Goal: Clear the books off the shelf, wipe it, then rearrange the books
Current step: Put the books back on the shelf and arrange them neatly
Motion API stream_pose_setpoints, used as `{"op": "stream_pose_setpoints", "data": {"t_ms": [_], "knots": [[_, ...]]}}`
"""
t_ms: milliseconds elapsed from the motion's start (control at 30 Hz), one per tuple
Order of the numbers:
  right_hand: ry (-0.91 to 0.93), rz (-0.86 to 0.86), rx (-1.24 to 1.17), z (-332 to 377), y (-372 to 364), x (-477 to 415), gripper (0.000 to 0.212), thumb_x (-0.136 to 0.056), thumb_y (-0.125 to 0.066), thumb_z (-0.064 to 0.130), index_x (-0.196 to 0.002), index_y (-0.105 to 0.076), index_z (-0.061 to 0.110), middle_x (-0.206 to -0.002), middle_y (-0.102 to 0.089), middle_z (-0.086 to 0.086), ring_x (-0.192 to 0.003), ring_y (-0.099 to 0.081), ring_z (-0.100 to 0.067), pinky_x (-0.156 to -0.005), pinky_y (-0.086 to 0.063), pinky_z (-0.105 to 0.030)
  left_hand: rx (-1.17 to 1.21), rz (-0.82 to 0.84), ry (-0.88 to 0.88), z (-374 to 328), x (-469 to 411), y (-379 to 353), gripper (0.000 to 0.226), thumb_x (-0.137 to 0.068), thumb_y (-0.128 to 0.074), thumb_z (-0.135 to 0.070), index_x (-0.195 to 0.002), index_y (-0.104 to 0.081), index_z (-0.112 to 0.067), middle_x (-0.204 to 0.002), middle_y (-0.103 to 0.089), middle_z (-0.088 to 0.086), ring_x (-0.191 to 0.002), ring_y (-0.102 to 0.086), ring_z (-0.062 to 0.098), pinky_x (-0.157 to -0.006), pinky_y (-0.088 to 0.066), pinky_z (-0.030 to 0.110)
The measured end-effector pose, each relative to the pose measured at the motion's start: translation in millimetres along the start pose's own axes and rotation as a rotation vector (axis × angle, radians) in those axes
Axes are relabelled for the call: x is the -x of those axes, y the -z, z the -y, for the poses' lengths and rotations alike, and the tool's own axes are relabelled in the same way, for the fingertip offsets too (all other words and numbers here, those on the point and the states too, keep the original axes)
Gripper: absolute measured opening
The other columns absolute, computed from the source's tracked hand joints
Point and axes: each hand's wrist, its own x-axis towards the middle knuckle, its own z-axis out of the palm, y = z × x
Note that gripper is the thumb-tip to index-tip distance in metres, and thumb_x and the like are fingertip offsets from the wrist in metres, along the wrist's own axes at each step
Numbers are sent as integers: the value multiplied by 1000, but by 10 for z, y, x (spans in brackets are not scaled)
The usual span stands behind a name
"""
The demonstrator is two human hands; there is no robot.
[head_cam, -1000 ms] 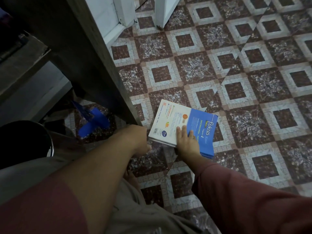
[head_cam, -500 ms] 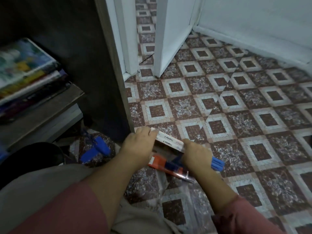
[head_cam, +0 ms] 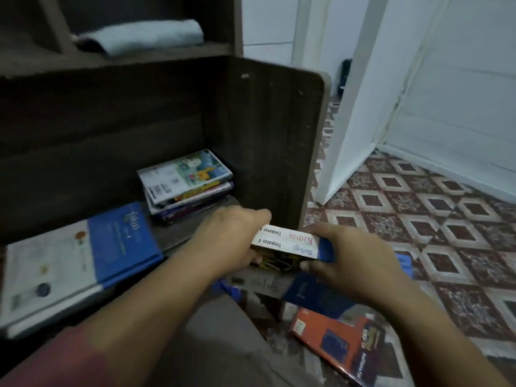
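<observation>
White and blue spines face you on the books (head_cam: 290, 245), a small bundle that you hold level between both hands, just in front of the shelf (head_cam: 187, 231) and close to its right panel (head_cam: 265, 141), above the floor (head_cam: 446, 219). Your left hand (head_cam: 229, 241) grips the bundle's left end with its fingers curled round it. Your right hand (head_cam: 344, 256) grips the right end, fingers wrapped over the top and thumb pressed against the near side. Both words on the spines read upside down to you. On the shelf board behind your left hand lies a stack (head_cam: 187, 181) of flat books, pushed into the right rear corner, a picture cover on top. To its left, apart from it, a blue book (head_cam: 122, 247) with a white half lies flat at the board's front edge. Below your right hand a dark book (head_cam: 315, 298) rests on the patterned tiles, and an orange book (head_cam: 332, 339) lies just beside it, nearer to you, tilted. A pale folded cloth (head_cam: 145, 34) sits on the upper board. Beyond the panel a white door (head_cam: 360, 113) stands ajar.
</observation>
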Motion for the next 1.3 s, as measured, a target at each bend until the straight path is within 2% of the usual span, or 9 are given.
{"op": "stream_pose_setpoints", "data": {"t_ms": [133,433,567,667,833,1000,1133,1200,1300], "knots": [[161,-15,45,564,42,-455,44,-82,-63,52,-123,-49,47,-111,-65,11,-99,-62,-17,-79,-51,-33,-191,-235,148,478,486,438,24,-85,-63,-27,-100,-45,-30,-96,-54,-1,-99,-53,23,-71,-39,31],[585,-339,66,2412,18,-1353,50,-88,-59,36,-134,-44,50,-121,-63,10,-107,-61,-21,-70,-35,-32,-525,-523,627,1667,1565,932,30,-74,-72,-12,-95,-52,-21,-81,-60,1,-77,-56,24,-58,-30,30],[718,-469,-8,2983,-294,-1695,56,-74,-65,19,-126,-59,37,-112,-69,4,-100,-65,-26,-79,-45,-36,-667,-534,709,2081,1787,833,42,-52,-79,2,-85,-57,-11,-61,-56,8,-53,-56,30,-49,-27,28],[755,-566,-74,3152,-706,-1802,56,-61,-74,7,-114,-69,26,-105,-72,-2,-91,-69,-29,-81,-52,-41,-630,-550,699,2309,1902,517,40,-51,-76,6,-82,-55,-9,-63,-57,11,-54,-57,29,-49,-39,31],[724,-379,15,3073,-1543,-1753,56,-63,-74,7,-115,-68,27,-104,-71,-1,-90,-69,-29,-78,-54,-42,-494,-374,694,2464,2039,-268,57,-31,-82,5,-75,-50,-14,-57,-52,3,-48,-50,22,-46,-34,26],[686,24,157,2885,-1894,-1753,61,-92,-52,15,-147,-33,34,-153,-35,5,-139,-35,-25,-108,-34,-40,-264,-101,831,2566,2091,-848,33,-83,-60,-15,-106,-38,-21,-99,-58,-1,-88,-58,22,-64,-45,34],[720,149,152,2827,-1851,-1850,81,-89,-61,45,-154,-15,35,-162,-13,7,-148,-15,-19,-117,-23,-38,-143,-15,840,2692,2039,-835,61,-79,-65,-60,-118,-36,-23,-124,-51,0,-111,-54,22,-83,-49,36],[743,204,160,2743,-1898,-1835,96,-83,-62,59,-155,-3,34,-163,0,6,-150,-2,-19,-120,-9,-39,-80,61,858,2692,2010,-891,80,-74,-63,-68,-131,-34,-20,-150,-32,5,-136,-35,27,-103,-38,37],[769,198,187,2698,-1971,-1824,104,-82,-63,60,-154,8,32,-162,12,5,-149,10,-19,-119,3,-39,-95,83,882,2697,1994,-1011,93,-70,-62,-74,-138,-30,-19,-162,-4,7,-148,-8,28,-118,-15,42]]}}
